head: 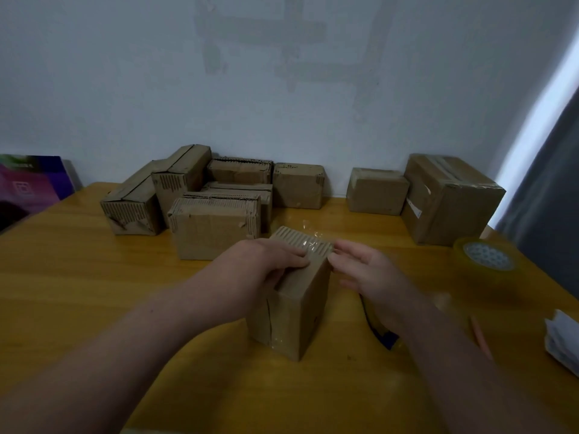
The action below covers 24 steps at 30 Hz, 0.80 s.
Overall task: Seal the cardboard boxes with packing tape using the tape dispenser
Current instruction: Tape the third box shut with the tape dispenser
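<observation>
A small cardboard box [294, 311] stands on the wooden table [78, 277] in front of me. Clear tape [308, 242] lies glossy across its far top edge. My left hand [266, 261] grips the box's top left side, fingers curled over the top. My right hand [366, 270] is at the box's right top edge, its fingertips touching the tape there. Under my right wrist a dark tape dispenser [380, 333] lies on the table, mostly hidden. A roll of clear tape [487, 258] sits at the right.
Several cardboard boxes [216, 227] are grouped against the back wall at left, and two more [451, 198] stand at the right. A pink pencil [481, 339] and crumpled white paper [564, 343] lie near the right edge. A purple box [31, 183] is at far left.
</observation>
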Available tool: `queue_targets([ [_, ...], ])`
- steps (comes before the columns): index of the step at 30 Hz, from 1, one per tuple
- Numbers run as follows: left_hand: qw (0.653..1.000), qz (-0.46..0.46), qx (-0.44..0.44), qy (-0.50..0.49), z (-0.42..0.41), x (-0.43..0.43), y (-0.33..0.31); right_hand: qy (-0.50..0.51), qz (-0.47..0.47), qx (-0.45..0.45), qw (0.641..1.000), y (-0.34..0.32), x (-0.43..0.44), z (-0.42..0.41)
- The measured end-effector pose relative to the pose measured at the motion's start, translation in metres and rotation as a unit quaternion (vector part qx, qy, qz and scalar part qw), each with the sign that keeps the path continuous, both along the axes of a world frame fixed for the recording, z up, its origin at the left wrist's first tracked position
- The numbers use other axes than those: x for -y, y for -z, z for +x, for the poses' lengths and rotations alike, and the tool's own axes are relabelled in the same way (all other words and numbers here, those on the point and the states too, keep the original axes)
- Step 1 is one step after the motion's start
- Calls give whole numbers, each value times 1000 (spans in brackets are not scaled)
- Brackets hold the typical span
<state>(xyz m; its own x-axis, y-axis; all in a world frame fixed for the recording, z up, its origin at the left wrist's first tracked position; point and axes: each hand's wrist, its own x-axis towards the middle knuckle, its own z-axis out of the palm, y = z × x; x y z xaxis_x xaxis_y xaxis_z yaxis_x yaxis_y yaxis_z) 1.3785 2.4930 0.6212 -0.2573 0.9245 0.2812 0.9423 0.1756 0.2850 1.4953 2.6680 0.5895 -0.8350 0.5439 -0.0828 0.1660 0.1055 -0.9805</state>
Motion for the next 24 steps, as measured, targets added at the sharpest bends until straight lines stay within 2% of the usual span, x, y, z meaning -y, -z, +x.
queue_targets([
  [4, 998, 43, 36, 25, -6, 0, 6, -10, 2, 9, 1000, 3, -3, -2],
  [9, 996, 56, 61, 34, -9, -3, 12, -58, -32, 6, 998, 2, -6, -2],
  [16, 996, 52, 65, 26, -11, -7, 15, 20, 28, 22, 999, -5, -2, -15],
  [24, 996, 58, 61, 20, -11, -8, 16, 50, 31, 14, 998, -3, -4, -28],
])
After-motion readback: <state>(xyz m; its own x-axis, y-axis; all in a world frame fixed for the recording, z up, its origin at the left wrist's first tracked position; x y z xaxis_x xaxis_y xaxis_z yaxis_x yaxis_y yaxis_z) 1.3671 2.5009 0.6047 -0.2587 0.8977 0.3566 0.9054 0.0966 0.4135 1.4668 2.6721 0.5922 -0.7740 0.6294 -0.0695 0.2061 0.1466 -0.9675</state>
